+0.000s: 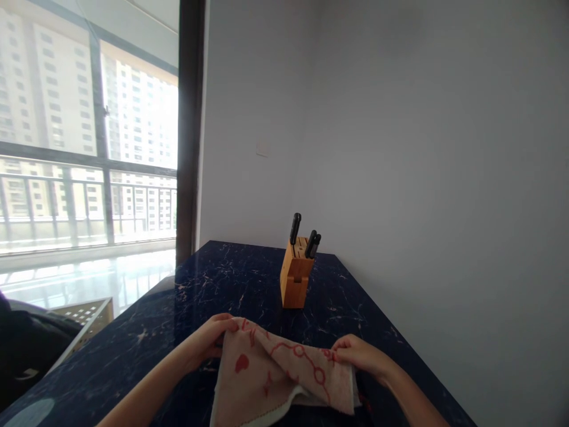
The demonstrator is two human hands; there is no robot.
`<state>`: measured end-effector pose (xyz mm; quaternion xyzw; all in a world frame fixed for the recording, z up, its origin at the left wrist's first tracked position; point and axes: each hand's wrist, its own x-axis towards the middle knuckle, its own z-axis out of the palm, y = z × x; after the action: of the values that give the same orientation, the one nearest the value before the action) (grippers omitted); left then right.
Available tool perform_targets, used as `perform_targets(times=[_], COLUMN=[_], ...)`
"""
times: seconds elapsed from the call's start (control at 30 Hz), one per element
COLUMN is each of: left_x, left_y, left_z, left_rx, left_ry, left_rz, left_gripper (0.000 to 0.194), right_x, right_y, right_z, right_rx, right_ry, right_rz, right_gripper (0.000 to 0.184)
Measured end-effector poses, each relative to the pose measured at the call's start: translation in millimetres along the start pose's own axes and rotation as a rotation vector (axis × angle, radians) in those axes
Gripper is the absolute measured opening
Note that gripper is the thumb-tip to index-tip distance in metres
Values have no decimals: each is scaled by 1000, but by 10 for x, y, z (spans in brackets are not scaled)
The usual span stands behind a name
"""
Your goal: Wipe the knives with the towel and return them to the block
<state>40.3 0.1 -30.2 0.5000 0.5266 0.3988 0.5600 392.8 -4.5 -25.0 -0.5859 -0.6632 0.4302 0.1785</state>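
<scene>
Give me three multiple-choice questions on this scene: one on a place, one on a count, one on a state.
1. Where does the wooden knife block stand? A) On the windowsill B) On the dark marble counter C) On the floor
2. How many black knife handles show? A) Two B) Five C) Three
3. What state is the red-patterned cloth in? A) Held in both hands B) Lying flat, untouched C) Hanging on the wall

1 B: its base rests on the counter.
2 C: three rise from the block.
3 A: the left hand and right hand grip its edges.
</scene>
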Motion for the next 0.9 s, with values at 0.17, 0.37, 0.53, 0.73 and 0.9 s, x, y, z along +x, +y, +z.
perform_targets(times=[0.17, 0.37, 0.53, 0.73, 0.9], left_x=[207, 197, 92, 124, 180], left_y=[-95, -212, -279, -403, -430], left_z=[-60, -366, -489, -394, -356], left_rx=[221, 489, 652, 721, 720], left_ry=[105, 188, 168, 108, 138], left_rz=[140, 250, 211, 176, 213], left_gripper=[24, 29, 29, 32, 33], right_x=[-62, -383, -484, -361, -327], right_y=[25, -52, 18, 150, 212], right_z=[-62, -133, 71, 248, 337], right_rx=[-241, -544, -432, -231, -207], right_ry=[280, 389, 316, 399, 377], right_rz=[-103, 53, 23, -63, -107], right_gripper=[21, 30, 27, 20, 29])
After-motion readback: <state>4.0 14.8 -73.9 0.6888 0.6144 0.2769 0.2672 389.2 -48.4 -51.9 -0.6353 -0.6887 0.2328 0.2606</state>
